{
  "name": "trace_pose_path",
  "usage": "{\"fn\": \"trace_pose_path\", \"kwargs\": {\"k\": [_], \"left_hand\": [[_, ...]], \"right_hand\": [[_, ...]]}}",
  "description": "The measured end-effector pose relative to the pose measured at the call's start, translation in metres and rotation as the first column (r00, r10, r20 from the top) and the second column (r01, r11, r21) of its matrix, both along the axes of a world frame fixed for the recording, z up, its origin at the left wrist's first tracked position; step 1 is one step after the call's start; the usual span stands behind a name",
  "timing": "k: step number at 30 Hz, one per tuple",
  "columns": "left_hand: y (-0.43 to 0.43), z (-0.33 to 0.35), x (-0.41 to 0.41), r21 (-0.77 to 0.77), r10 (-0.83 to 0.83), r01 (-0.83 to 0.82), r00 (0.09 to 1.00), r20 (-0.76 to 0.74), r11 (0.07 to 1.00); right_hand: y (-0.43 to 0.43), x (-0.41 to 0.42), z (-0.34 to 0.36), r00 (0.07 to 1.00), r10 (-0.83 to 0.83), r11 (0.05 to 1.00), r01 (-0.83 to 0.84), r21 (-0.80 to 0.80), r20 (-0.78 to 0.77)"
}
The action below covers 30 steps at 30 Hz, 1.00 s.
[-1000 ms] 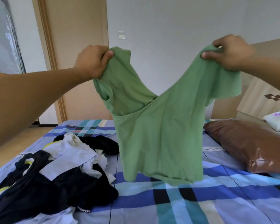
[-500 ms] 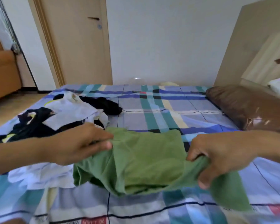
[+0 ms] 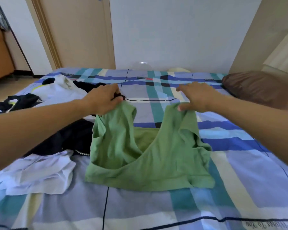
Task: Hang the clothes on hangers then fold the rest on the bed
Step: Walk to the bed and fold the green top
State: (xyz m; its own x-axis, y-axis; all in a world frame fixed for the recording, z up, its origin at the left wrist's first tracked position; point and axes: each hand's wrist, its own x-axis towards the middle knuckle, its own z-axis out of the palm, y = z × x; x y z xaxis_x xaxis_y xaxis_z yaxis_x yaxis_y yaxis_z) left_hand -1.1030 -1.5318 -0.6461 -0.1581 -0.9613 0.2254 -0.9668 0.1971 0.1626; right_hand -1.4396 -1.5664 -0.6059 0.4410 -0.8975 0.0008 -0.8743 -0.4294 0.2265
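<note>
Held aloft a second ago, the green top (image 3: 150, 155) now lies spread on the bed (image 3: 239, 171), right of the clothes pile (image 3: 70, 138). The left hand (image 3: 103, 98) has curled fingers pinching one shoulder, while the right hand (image 3: 198, 97) rests nearly straight fingers on the other. It looks ready to fold.

Legend: on the plaid bed sheet (image 3: 239, 180), near its front edge and to the right of the green top (image 3: 148, 160), we read an upside-down script line (image 3: 269, 225), "Wishes To You". Beyond the green top, a small red label (image 3: 145, 78) is too blurred to read.
</note>
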Motion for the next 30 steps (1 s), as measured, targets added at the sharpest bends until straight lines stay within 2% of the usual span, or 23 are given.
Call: {"fn": "trace_pose_path", "kwargs": {"k": [1, 3, 6, 8, 10, 14, 16, 18, 22, 27, 29, 30], "left_hand": [[0.0, -0.01, -0.004, 0.014, 0.03, -0.031, 0.997, 0.072, 0.999], [0.017, -0.035, -0.017, 0.065, -0.062, 0.054, 0.99, 0.123, 0.996], [0.073, -0.07, -0.035, 0.157, -0.291, 0.28, 0.955, 0.054, 0.947], [0.109, -0.093, -0.041, 0.21, -0.338, 0.322, 0.94, 0.043, 0.923], [0.134, -0.117, -0.042, 0.234, -0.382, 0.356, 0.921, 0.078, 0.905], [0.15, -0.14, -0.047, 0.307, -0.424, 0.362, 0.891, 0.164, 0.88], [0.149, -0.145, -0.051, 0.267, -0.421, 0.36, 0.879, 0.224, 0.894], [0.147, -0.151, -0.055, 0.216, -0.397, 0.349, 0.885, 0.244, 0.912], [0.14, -0.154, -0.065, 0.159, -0.385, 0.353, 0.884, 0.266, 0.922], [0.136, -0.155, -0.075, 0.153, -0.421, 0.393, 0.865, 0.272, 0.907], [0.139, -0.156, -0.077, 0.168, -0.439, 0.407, 0.855, 0.277, 0.898], [0.14, -0.155, -0.078, 0.16, -0.444, 0.415, 0.851, 0.281, 0.896]], "right_hand": [[-0.004, 0.001, -0.016, 0.998, -0.045, 0.999, 0.044, -0.032, -0.036], [0.006, 0.004, -0.053, 0.997, -0.055, 0.998, 0.055, -0.014, -0.051], [0.048, -0.004, -0.101, 0.999, -0.026, 0.986, 0.02, 0.168, 0.033], [0.077, -0.016, -0.128, 0.993, -0.091, 0.952, 0.063, 0.299, 0.08], [0.096, -0.03, -0.15, 0.978, -0.181, 0.926, 0.135, 0.353, 0.101], [0.096, -0.055, -0.175, 0.918, -0.303, 0.931, 0.228, 0.284, 0.256], [0.088, -0.062, -0.179, 0.872, -0.367, 0.911, 0.267, 0.313, 0.323], [0.078, -0.064, -0.184, 0.849, -0.416, 0.894, 0.316, 0.319, 0.326], [0.058, -0.066, -0.186, 0.735, -0.551, 0.834, 0.49, 0.253, 0.394], [0.044, -0.077, -0.187, 0.606, -0.637, 0.75, 0.631, 0.199, 0.477], [0.047, -0.079, -0.184, 0.567, -0.573, 0.771, 0.618, 0.155, 0.592], [0.049, -0.077, -0.181, 0.577, -0.466, 0.827, 0.553, 0.1, 0.671]]}}
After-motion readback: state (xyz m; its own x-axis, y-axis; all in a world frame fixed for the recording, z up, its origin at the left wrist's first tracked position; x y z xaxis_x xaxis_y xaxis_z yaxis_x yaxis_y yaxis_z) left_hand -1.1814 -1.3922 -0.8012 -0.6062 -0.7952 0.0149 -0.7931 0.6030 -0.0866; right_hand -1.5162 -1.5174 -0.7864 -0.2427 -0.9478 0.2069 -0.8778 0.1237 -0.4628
